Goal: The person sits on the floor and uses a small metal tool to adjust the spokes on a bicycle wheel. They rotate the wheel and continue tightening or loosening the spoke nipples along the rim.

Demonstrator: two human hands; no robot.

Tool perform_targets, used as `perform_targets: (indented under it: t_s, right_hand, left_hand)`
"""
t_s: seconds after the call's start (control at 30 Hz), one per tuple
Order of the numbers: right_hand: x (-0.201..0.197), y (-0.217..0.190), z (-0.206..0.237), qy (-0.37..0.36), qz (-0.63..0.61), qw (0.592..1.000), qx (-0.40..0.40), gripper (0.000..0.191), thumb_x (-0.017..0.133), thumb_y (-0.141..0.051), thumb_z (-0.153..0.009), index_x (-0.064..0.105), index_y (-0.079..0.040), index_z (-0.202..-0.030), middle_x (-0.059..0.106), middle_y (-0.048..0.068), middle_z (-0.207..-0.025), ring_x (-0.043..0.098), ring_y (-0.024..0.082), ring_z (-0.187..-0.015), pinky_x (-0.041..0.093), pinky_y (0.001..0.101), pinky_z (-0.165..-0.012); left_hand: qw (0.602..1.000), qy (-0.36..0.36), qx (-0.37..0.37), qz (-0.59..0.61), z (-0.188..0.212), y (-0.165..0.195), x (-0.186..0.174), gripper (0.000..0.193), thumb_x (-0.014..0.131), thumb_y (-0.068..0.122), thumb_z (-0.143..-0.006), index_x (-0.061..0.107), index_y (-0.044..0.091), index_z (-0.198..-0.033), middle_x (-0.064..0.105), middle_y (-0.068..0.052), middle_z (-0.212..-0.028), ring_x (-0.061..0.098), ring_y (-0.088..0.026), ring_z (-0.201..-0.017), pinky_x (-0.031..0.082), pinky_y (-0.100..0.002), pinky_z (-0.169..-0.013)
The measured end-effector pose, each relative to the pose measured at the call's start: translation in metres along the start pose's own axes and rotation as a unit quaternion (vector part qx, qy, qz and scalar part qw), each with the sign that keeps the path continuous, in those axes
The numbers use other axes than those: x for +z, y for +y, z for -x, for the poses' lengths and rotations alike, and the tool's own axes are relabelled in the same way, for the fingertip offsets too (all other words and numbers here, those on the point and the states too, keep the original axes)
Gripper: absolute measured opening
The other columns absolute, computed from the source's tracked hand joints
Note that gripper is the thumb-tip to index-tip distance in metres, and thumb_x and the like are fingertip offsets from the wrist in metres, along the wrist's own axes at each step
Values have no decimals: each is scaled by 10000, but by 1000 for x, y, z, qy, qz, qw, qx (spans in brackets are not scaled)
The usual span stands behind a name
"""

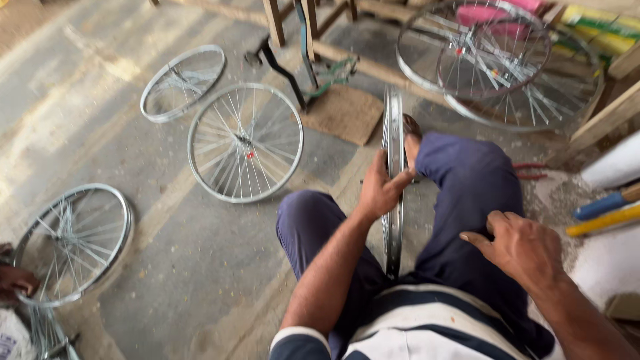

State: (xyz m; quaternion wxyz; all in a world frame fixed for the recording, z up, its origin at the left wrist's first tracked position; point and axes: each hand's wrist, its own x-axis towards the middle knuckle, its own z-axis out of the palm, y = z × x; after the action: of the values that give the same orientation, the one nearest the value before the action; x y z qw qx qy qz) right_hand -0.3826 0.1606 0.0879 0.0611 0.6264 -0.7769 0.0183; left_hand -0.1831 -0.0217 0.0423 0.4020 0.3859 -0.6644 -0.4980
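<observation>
Your right hand [523,250] rests on your right thigh, fingers curled loosely, grip holding nothing. Your left hand [381,190] is on the upright wheel rim [395,193], thumb on one side, fingers wrapped over the edge: grip closed on the rim. That rim stands edge-on between your knees, bottom end near your lap, top end pointing away from you, just beside your foot [411,127].

You're seated on the concrete floor [180,247], legs in dark blue trousers [467,193], striped shirt at the bottom edge.

Right of your leg: a blue-handled tool [603,205] and a yellow-handled tool [603,221], lying side by side, well apart from your right hand.

Left edge: a spoked wheel [73,243] flat on the floor, another person's hand [15,280] touching its near rim.

Further out, centre-left: a larger spoked wheel [245,142] flat on the floor, a smaller rim [183,83] just beyond it, close but apart. A brown mat [343,115] lies past the upright rim.

Far right: stacked wheels [497,60] leaning together, overlapping, against wooden framing [603,120].
</observation>
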Motion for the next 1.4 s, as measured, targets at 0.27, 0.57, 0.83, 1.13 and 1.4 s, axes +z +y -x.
perform_targets:
  t_s: [0.27, 0.57, 0.83, 1.13, 1.4]
  right_hand:
    - [28, 16, 28, -214, -83, 973, 4, 369, 632, -476, -924, 682, -121, -837, 723, 87, -795, 697, 272, -694, 622, 442, -661]
    - [-3, 18, 53, -137, -283, 945, -87, 354, 793, -437, -805, 721, -104, -901, 748, 58, -789, 717, 198, -685, 620, 349, -599]
    - [7, -56, -65, 74, -455, 867, -188, 334, 821, -172, -843, 680, -25, -1108, 725, 126, -1025, 743, 258, -925, 587, 366, -809]
    - [76, -108, -123, 151, -509, 812, -243, 305, 791, -65, -817, 635, -38, -1078, 692, 151, -1028, 707, 356, -934, 570, 431, -819]
    - [104, -100, -142, -94, -692, 665, -264, 469, 819, -156, -835, 611, 16, -1219, 720, 120, -1111, 702, 200, -999, 578, 349, -862]
  left_hand:
    - [998, -56, -12, 29, 12, 4, 6, 643, 758, 299, -880, 510, -35, -1370, 665, -120, -834, 607, -141, -704, 517, -341, -657]
    - [998, -52, 34, -14, 31, 9, 11, 528, 757, 273, -908, 556, -23, -1296, 719, -99, -950, 661, -155, -764, 561, -335, -699]
    - [999, -12, 13, -50, 49, 15, -24, 483, 717, 307, -949, 553, 8, -1290, 694, -120, -924, 593, -209, -681, 501, -362, -621]
    - [979, -5, 48, -198, 43, 3, -43, 566, 619, 473, -1044, 542, -2, -1343, 486, -246, -1441, 489, -379, -1355, 410, -479, -1149]
    - [999, 21, 10, -46, 56, 6, -47, 1046, 711, 603, -942, 222, -33, -1614, 367, -287, -1593, 437, -396, -1510, 422, -515, -1230]
